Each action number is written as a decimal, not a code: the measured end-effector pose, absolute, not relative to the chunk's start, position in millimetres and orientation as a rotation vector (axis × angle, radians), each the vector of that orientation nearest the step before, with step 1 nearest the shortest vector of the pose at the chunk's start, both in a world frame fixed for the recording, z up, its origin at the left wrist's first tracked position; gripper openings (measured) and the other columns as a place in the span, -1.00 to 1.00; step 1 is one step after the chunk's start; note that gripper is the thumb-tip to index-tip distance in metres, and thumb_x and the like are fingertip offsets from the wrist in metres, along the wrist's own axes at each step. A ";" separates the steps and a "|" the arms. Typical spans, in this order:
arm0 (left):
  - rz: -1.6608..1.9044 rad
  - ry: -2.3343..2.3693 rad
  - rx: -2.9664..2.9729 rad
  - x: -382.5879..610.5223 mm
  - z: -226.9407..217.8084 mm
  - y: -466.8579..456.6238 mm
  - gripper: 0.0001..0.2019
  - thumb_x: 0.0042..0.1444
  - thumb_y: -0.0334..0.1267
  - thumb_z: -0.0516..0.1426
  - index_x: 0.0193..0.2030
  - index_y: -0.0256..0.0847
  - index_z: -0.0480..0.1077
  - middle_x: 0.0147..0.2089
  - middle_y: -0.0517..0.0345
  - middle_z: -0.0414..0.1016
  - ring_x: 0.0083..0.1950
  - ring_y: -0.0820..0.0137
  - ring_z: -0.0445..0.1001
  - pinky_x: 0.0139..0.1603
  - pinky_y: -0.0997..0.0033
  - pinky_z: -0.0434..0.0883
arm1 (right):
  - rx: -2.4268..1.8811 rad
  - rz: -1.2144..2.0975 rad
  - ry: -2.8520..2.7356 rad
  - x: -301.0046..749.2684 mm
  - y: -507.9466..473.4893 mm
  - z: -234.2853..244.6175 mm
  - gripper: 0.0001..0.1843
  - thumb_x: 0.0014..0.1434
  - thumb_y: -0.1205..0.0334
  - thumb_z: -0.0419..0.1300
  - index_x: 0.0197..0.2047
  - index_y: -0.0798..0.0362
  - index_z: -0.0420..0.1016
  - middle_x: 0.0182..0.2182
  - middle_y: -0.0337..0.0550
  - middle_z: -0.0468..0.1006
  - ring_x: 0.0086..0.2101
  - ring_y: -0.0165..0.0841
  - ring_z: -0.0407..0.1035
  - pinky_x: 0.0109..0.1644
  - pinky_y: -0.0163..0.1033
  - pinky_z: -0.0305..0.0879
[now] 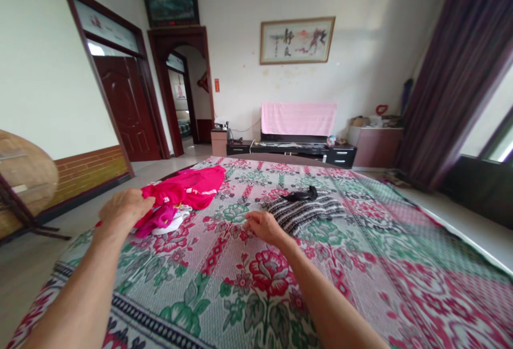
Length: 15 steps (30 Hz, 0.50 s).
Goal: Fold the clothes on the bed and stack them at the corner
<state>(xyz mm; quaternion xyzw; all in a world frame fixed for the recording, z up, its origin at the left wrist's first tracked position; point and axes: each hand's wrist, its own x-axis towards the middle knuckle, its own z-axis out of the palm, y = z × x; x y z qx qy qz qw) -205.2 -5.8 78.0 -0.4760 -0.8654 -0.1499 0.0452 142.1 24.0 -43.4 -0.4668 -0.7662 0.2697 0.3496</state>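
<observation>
My left hand (126, 207) is closed on the edge of a bright red garment (196, 183) at the left side of the bed. Bunched beneath and beside that garment are a magenta cloth (158, 220) and a white cloth (174, 222). My right hand (264, 226) hovers over the middle of the flowered bedspread (236, 263), its fingers loosely curled and slightly apart, with nothing visible in them. Just beyond it lies a black-and-white striped garment (308, 212), with a black strip of cloth (302, 195) on top.
Past the bed's far edge stands a low black TV cabinet (340, 155), with a pink towel (298, 118) draped over the screen. A round wooden tabletop (28, 172) leans at the left. Dark purple curtains (444, 82) hang at the right. An arched doorway (182, 92) opens at the back left.
</observation>
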 end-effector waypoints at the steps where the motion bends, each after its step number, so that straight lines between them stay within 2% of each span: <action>1: -0.445 -2.610 -1.450 -196.8 83.0 -6.9 -0.56 0.01 0.08 0.05 -0.18 -0.21 0.52 -0.06 -0.16 0.54 -0.05 0.01 0.46 -0.18 0.18 0.38 | -1.205 0.697 -1.962 144.3 21.9 -44.6 -0.67 0.07 0.39 0.03 -0.20 0.03 0.59 -0.45 -0.28 0.61 -0.48 -0.45 0.40 -0.38 -0.42 0.26; 3: -0.465 -2.483 -1.533 -178.4 85.7 -4.8 -0.52 0.09 0.06 -0.01 0.00 -0.16 0.48 0.01 -0.14 0.51 0.01 0.00 0.44 -0.12 0.14 0.37 | -1.198 0.674 -1.906 146.9 17.5 -47.8 -0.65 0.10 0.40 0.00 -0.17 0.02 0.57 -0.40 -0.26 0.62 -0.45 -0.43 0.43 -0.34 -0.40 0.30; 5: -0.443 -2.363 -1.662 -160.5 77.0 3.5 -0.51 0.14 0.00 -0.04 0.09 -0.17 0.43 0.04 -0.15 0.49 0.03 0.00 0.43 -0.07 0.11 0.35 | -1.186 0.629 -1.871 147.1 12.9 -51.2 -0.66 0.12 0.39 0.00 -0.17 0.03 0.56 -0.39 -0.24 0.63 -0.41 -0.41 0.45 -0.30 -0.37 0.32; 8: -0.336 -2.149 -1.860 -140.0 50.7 25.5 -0.59 0.17 -0.16 -0.06 0.02 -0.22 0.47 0.02 -0.16 0.49 0.04 0.06 0.42 0.00 0.14 0.32 | -1.152 0.576 -1.859 145.7 8.3 -54.5 -0.68 0.12 0.39 0.00 -0.19 0.03 0.55 -0.37 -0.22 0.63 -0.38 -0.39 0.47 -0.24 -0.35 0.33; 10: -0.247 -2.032 -1.922 -132.2 34.3 43.2 -0.63 0.17 -0.22 -0.05 -0.04 -0.17 0.51 0.03 -0.12 0.48 0.10 0.09 0.37 0.09 0.11 0.24 | -1.133 0.561 -1.858 145.0 7.5 -55.6 -0.68 0.12 0.39 -0.01 -0.20 0.04 0.54 -0.37 -0.21 0.63 -0.38 -0.38 0.48 -0.23 -0.35 0.33; 13: -0.130 -1.966 -1.952 -127.4 21.8 69.4 -0.66 0.16 -0.20 0.00 -0.04 -0.13 0.52 0.19 -0.12 0.37 0.27 0.01 0.19 0.20 0.00 0.10 | -1.114 0.555 -1.862 144.7 8.9 -57.2 -0.69 0.12 0.39 -0.01 -0.20 0.05 0.53 -0.38 -0.20 0.63 -0.39 -0.38 0.48 -0.24 -0.34 0.34; 15: -0.047 -1.971 -2.004 -127.2 19.5 85.1 -0.61 0.09 -0.14 0.09 0.05 -0.10 0.48 0.32 -0.10 0.23 0.36 -0.06 0.03 0.25 -0.07 -0.01 | -1.111 0.553 -1.863 144.7 10.5 -58.6 -0.70 0.13 0.38 -0.01 -0.20 0.05 0.53 -0.38 -0.19 0.62 -0.40 -0.37 0.48 -0.24 -0.32 0.35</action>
